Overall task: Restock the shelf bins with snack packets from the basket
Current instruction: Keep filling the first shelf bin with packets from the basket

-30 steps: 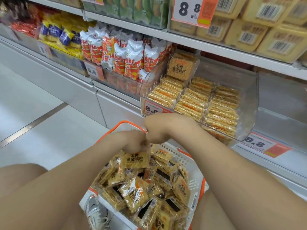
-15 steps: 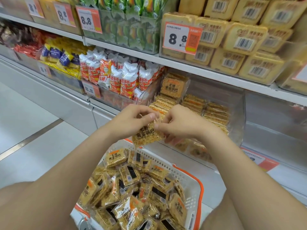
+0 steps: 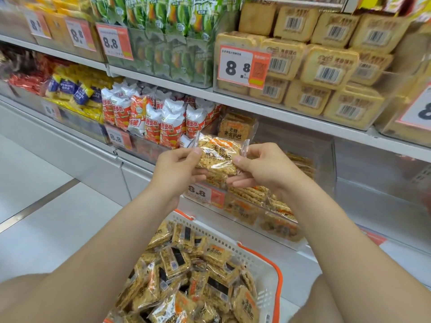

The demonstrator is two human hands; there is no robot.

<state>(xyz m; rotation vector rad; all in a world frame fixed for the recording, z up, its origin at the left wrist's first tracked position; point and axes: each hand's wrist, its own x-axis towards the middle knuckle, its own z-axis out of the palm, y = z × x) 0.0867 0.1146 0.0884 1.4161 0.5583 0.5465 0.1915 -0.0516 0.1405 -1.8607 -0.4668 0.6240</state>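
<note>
One crinkly clear pkt (image 3: 218, 157) (knobbly slab), pinched by L hand (image 3: 177, 170), R hand (image 3: 264, 170)

Golden packet (image 3: 218, 157), white basket (image 3: 263, 273) with orange rim

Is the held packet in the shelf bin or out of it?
Out. The left hand and right hand pinch the packet by its ends, in front of the clear bin.

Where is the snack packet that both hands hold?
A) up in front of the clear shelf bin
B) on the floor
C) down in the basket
A: the left hand and right hand pinch the snack packet at its sides, above the basket, in front of the clear bin.
</note>
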